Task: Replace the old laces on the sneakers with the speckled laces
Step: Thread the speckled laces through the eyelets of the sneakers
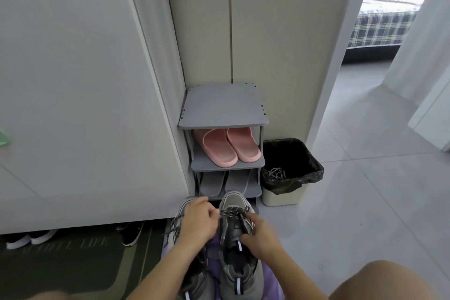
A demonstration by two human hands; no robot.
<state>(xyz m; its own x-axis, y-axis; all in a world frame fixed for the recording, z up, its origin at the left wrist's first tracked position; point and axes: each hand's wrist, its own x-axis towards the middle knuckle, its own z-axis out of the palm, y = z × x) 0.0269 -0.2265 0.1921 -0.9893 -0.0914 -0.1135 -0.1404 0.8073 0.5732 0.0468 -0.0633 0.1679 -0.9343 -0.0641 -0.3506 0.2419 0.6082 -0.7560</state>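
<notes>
Bottom centre of frame: two grey sneakers lie side by side on a purple cloth [271, 275] over the person's lap, toes pointing up-frame toward the shoe rack [224, 107]. The work is on the centre sneaker [233, 198], whose long axis runs roughly bottom to top of the frame. The speckled lace [233, 213] crosses its eyelets just below the toe cap, between the two hands. The left hand [198, 220] comes in from the lower left with its fingers [213, 213] curled together, apparently pinching the lace at the sneaker's left edge. The right hand [263, 236] comes in from the lower right, and its fingers [252, 223] curl onto the sneaker's right side by the top eyelets. I cannot tell whether they also pinch a lace end. The lace therefore lies straight across between the two sets of fingers, with both hands about equally near; pulling outward to the frame's left and right would likely tighten it. The second sneaker [179, 215] sits partly under the left hand, with dark-and-white lace showing at its left side, so it looks already done. The old laces [275, 173] lie tangled in the black-lined bin [314, 168], right of the rack and well apart from the hands. My guess is the task is in its late stage, at the final threading or tying.
</notes>
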